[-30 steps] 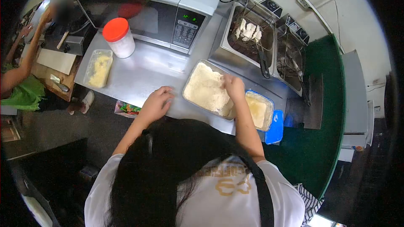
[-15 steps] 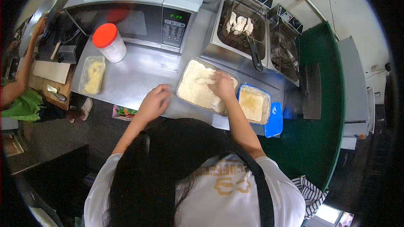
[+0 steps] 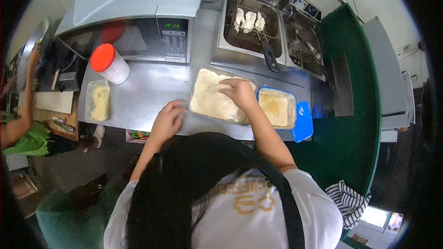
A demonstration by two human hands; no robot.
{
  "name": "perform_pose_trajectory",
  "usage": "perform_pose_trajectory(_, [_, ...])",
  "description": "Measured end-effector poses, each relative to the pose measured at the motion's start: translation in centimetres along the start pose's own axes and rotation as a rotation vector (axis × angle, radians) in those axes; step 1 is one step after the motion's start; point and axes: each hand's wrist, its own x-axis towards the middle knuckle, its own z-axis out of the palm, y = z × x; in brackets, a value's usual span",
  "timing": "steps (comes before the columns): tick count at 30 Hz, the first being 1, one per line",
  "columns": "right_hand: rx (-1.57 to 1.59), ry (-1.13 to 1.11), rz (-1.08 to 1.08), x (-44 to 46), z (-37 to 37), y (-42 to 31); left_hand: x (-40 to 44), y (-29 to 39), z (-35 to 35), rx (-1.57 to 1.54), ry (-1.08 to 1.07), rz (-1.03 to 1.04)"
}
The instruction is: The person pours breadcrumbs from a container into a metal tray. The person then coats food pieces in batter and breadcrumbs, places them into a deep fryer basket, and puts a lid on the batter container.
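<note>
A metal tray (image 3: 190, 97) of pale flour-like powder (image 3: 210, 94) rests on the steel counter in front of me. Over its right half, my right hand (image 3: 240, 93) has its fingertips drawn together low at the powder; what they hold, if anything, is hidden. My left hand (image 3: 167, 121) hovers by the tray's left side with bent fingers apart, holding nothing. Right of the tray, a blue-rimmed container (image 3: 278, 108) holds more powder with a wet, yellowish patch. Its blue lid (image 3: 302, 122) lies alongside.
Behind the tray stands a deep fryer (image 3: 251, 41); white pieces of food (image 3: 249, 21) sit in its basket. A microwave (image 3: 173, 37), a red-lidded jar (image 3: 110, 64) and a tub of yellow food (image 3: 98, 101) are leftward. Another person's arm (image 3: 28, 87) shows at far left.
My right hand's fingers have gone from spread in the powder to drawn together. My left hand stays beside the tray. The camera view has shifted slightly.
</note>
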Motion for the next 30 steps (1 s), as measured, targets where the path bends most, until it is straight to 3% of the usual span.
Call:
perform_pose_trajectory(6, [-0.168, -0.112, -0.146, -0.6, -2.6, -2.9, 0.4, -0.7, 0.5, -0.017, 0.021, -0.029])
perform_pose_trajectory(10, [-0.161, -0.09, -0.31, 1.0, -8.7, -6.9, 0.5, -0.9, 0.6, -0.016, 0.051, -0.003])
perform_pose_trajectory(15, [-0.297, 0.162, -0.284, 8.0, -19.1, -9.3, 0.8, -0.8, 0.7, -0.031, 0.055, -0.077])
perform_pose_trajectory(18, [-0.444, 0.232, -0.239, 13.2, -21.7, -6.9, 0.4, -0.9, 0.7, 0.009, 0.119, -0.032])
perform_pose_trajectory(22, [-0.564, 0.143, -0.166, 20.2, -21.9, 0.2, -0.5, -1.4, 1.1, 0.02, 0.156, -0.058])
perform_pose_trajectory(28, [-0.788, -0.282, -0.014, 26.9, -18.5, 9.5, -1.7, -0.7, 0.8, 0.037, 0.207, -0.127])
perform_pose_trajectory(30, [-0.737, -0.095, 0.042, 27.9, -18.6, 10.7, -2.0, -0.1, 0.8, 0.032, 0.207, -0.17])
